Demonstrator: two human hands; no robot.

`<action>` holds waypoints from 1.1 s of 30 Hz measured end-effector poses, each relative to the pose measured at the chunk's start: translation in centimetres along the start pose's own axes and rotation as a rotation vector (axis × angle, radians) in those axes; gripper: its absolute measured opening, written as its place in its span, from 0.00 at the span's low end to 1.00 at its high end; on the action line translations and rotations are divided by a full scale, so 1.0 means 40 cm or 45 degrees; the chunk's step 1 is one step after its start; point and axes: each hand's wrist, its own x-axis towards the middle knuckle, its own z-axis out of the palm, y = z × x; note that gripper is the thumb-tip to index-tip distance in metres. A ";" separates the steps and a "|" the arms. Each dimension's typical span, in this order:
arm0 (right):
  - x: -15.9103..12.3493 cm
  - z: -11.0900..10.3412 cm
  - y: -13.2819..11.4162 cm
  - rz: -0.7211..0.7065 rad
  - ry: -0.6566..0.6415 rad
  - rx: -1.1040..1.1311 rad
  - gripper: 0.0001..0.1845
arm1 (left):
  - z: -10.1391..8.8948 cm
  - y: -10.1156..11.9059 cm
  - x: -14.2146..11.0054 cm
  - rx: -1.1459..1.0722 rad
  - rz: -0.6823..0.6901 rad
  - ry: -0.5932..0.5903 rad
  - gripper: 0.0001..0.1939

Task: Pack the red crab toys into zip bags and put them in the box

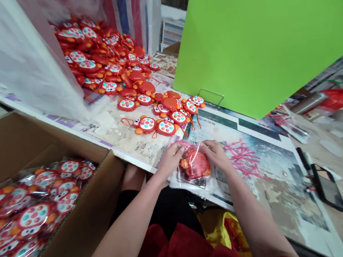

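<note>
Both my hands are at the table's front edge, around a clear plastic bag (200,145) with a red turtle-shaped toy (196,164) inside it. My left hand (173,157) pinches the bag's upper left edge. On the other side, my right hand (215,153) has its fingers closed on the upper right edge. The toy lies with its plain red side up, over a small stack of flat clear bags (184,183). Just beyond my hands sit several loose toys (166,126) with white faces, coloured dots and orange cords.
A large heap of the same toys (112,68) spills from a striped white sack (48,48) at the back left. The cardboard box (74,206) on my left holds bagged toys (34,218). A green board (260,31) stands behind; a phone (328,187) lies at right.
</note>
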 end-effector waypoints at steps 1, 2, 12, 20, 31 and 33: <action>-0.002 0.005 0.000 0.026 -0.016 0.153 0.17 | 0.000 0.000 0.000 -0.005 0.004 0.004 0.09; -0.005 0.006 0.003 0.077 -0.013 0.288 0.16 | -0.001 0.000 0.001 -0.015 0.001 0.005 0.10; -0.031 -0.042 0.059 0.382 0.112 0.805 0.14 | 0.001 0.025 -0.002 -0.591 -0.306 -0.014 0.18; -0.028 -0.037 0.071 0.275 0.078 0.837 0.03 | -0.008 0.054 -0.015 -0.591 -0.294 0.068 0.03; -0.030 -0.019 0.058 0.234 -0.022 0.639 0.18 | -0.005 0.039 -0.018 -0.588 -0.234 0.025 0.18; -0.028 -0.016 0.062 0.205 -0.106 0.608 0.21 | -0.004 0.037 -0.018 -0.636 -0.224 0.025 0.22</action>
